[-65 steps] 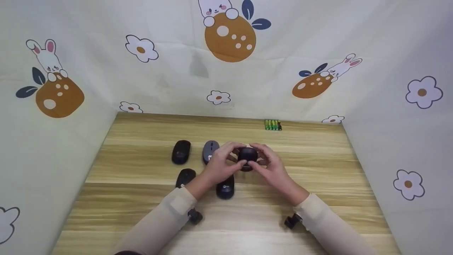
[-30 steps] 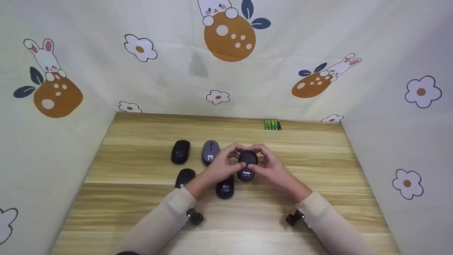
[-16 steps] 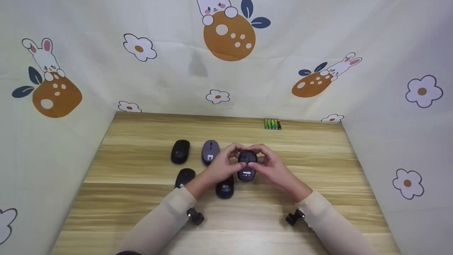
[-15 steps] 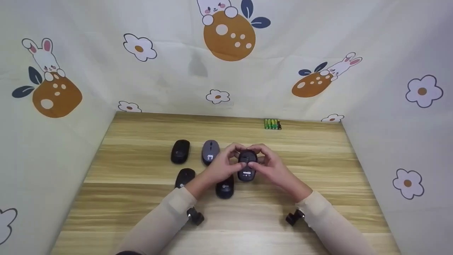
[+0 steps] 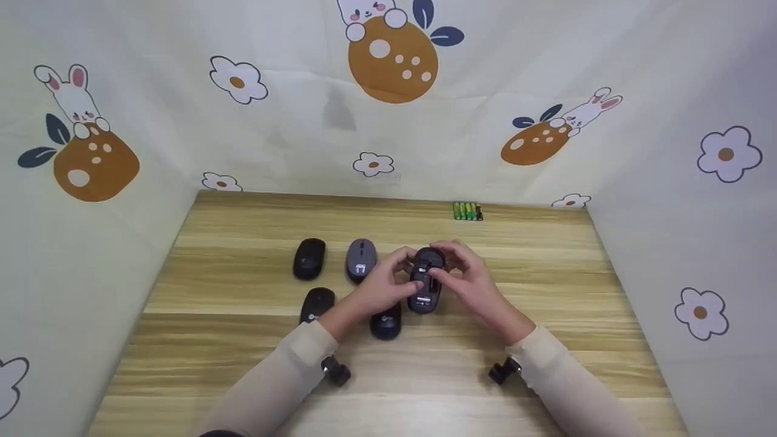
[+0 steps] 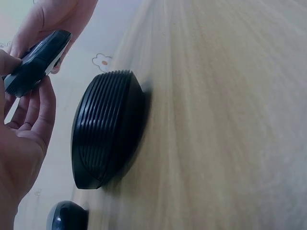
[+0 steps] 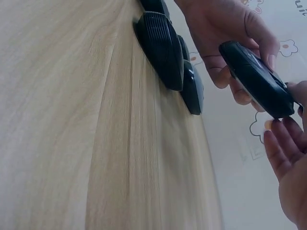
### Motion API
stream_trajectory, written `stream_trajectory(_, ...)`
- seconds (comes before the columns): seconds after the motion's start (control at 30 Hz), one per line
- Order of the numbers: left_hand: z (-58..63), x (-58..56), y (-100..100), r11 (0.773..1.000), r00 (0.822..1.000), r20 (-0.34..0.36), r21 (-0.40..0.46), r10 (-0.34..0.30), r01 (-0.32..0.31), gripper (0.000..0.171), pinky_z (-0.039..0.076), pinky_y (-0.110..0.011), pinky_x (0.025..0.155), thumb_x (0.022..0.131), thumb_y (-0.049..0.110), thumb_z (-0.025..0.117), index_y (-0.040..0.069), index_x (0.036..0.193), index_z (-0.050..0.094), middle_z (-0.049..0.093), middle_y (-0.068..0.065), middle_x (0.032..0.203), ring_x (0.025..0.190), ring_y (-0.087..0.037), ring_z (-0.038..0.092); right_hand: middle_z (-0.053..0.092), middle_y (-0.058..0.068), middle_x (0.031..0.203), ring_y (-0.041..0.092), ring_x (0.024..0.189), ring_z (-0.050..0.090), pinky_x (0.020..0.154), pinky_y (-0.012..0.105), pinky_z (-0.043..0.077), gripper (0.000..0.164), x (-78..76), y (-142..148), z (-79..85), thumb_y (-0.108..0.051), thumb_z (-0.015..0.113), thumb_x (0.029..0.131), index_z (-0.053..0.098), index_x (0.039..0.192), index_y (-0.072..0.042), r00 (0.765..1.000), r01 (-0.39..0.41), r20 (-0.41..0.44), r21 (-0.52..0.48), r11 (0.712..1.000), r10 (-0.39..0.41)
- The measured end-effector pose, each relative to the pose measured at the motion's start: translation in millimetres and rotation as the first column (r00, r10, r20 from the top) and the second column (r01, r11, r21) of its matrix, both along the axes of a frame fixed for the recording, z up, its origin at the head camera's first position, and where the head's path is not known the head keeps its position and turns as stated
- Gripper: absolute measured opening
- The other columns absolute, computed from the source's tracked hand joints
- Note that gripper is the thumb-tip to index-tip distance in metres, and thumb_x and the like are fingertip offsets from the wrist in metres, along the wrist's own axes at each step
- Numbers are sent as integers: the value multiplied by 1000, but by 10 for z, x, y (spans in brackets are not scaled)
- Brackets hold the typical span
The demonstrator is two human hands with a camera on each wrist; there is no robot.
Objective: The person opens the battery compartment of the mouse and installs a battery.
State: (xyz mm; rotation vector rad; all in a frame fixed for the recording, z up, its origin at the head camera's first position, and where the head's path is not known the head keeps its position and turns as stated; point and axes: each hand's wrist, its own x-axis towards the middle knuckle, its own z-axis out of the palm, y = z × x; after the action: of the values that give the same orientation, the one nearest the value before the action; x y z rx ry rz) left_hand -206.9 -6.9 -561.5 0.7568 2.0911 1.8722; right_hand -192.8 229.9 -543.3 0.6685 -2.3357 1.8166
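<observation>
At our near edge, pale sleeves (image 5: 267,382) reach over the wooden desk (image 5: 425,406), with a small black device at each wrist. Just past them we see two black mice on the desk: the front mouse (image 5: 386,326), partly hidden by the left hand (image 5: 383,285), and the side mouse (image 5: 317,301), partly covered by the left wrist.

Beyond these, raised off the desk, we hold the open mouse (image 5: 419,306) with its underside up, a pale label and a dark recess showing. The left grip is closed on its left side, thumb on top; the right hand (image 5: 473,282) grasps the other side, its thumb laid at the recess.

Farther off, just beside the left hand, we have the grey mouse (image 5: 362,255), and left of it the far mouse (image 5: 309,260). Near the back edge lie batteries (image 5: 467,211) in a row, mostly green. Last comes the printed cloth (image 5: 291,133).
</observation>
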Motion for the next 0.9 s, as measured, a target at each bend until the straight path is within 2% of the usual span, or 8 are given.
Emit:
stream_trajectory(0.13,-9,2,3,1000,1000,15,-16,-5,5,40,60,-35,88,96,9,77,9,134,65,69,-7,119,109,-24,65,73,10,107,20,90,65,83,26,55,41,-24,11,-4,0,81,98,73,138,-4,999,40,-31,4,999,-40)
stream_trajectory(0.3,-18,-1,7,999,999,31,-27,-18,19,42,60,-35,88,96,9,77,9,136,64,69,-9,118,108,-24,66,70,7,96,17,83,63,76,23,55,40,-32,16,1,1,81,98,73,137,-2,998,57,-7,-37,998,-58)
stream_trajectory(0.6,-37,-29,26,999,999,29,-25,-38,39,41,60,-40,92,97,9,78,12,136,66,70,-1,127,113,-26,66,72,8,96,17,86,66,74,24,57,41,-63,84,11,5,79,98,71,138,2,997,70,51,-124,990,-64)
stream_trajectory(0.9,-60,-34,26,1000,998,68,-7,-9,10,45,61,-40,95,97,10,79,14,140,67,69,-4,127,113,-24,67,69,10,91,15,77,64,67,22,56,42,-111,205,44,7,79,97,70,138,4,994,95,71,-155,983,-85)
